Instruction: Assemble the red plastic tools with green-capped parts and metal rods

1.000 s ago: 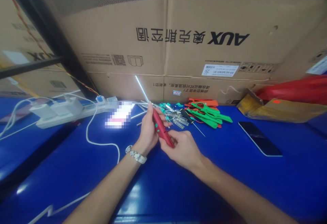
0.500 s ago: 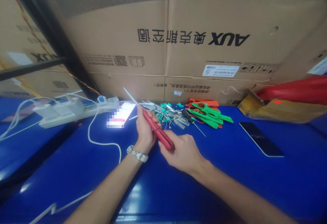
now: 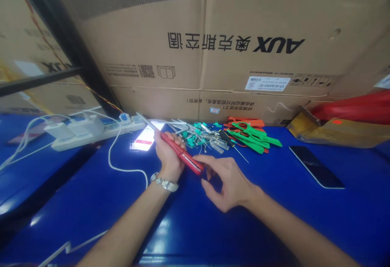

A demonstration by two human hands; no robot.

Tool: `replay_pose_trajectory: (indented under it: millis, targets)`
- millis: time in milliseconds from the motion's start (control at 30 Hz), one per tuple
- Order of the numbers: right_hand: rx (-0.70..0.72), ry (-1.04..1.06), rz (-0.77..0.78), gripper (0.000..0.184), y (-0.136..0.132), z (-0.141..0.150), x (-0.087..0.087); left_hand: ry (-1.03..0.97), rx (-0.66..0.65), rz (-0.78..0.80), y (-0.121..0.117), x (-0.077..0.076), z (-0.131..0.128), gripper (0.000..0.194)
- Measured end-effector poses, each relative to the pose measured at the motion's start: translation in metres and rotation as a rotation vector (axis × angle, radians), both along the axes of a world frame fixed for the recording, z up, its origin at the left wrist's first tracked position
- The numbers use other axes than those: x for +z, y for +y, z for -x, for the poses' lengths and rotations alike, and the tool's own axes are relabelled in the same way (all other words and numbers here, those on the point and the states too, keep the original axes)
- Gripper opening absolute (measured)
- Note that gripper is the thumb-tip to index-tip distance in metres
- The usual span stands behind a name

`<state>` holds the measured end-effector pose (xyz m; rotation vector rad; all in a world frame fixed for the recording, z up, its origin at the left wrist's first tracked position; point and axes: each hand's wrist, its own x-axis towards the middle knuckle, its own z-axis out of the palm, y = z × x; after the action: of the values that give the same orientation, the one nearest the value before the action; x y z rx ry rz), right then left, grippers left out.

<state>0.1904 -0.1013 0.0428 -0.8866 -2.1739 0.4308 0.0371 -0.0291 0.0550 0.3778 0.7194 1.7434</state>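
My left hand point(image 3: 171, 153) is closed around a red-handled tool point(image 3: 185, 156) with a thin metal rod at its far end. The rod slants up and left above a lit phone point(image 3: 146, 139). My right hand point(image 3: 230, 181) is open at the near end of the red handle, its index finger close to or touching it and its thumb apart. Beyond the hands lies a pile of metal tubes, teal parts and wires point(image 3: 199, 135). Beside the pile are a screwdriver point(image 3: 226, 138) with a black and yellow handle, green plastic handle shells point(image 3: 251, 137) and orange ones point(image 3: 246, 121).
A white power strip point(image 3: 73, 140) with plugs and a white cable point(image 3: 110, 157) lies on the left. A dark phone point(image 3: 315, 167) rests on the blue table point(image 3: 258, 234) at right, near an open carton point(image 3: 341, 131) with red items point(image 3: 356, 106). A large cardboard box point(image 3: 201, 70) stands behind.
My right hand has loosened from the end of the red handle and drawn slightly right, its fingers spreading. My left hand with the tool has shifted a little left and down.
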Motion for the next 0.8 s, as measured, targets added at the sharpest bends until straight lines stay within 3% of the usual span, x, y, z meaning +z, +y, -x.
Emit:
replay_pose_trajectory:
  millis: [267,600,800]
  targets:
    - [0.002,-0.029,-0.117,0.041,0.011,-0.007,-0.006,0.005,-0.008,0.000,-0.002,0.000,-0.002,0.054]
    - [-0.092,0.108,0.112,0.039,0.017,-0.010,-0.016,0.161,-0.018,-0.142,0.001,-0.003,-0.003,0.036]
    - [-0.170,0.269,0.307,0.041,0.026,-0.016,-0.015,0.219,-0.252,-0.198,0.001,-0.001,0.004,0.031]
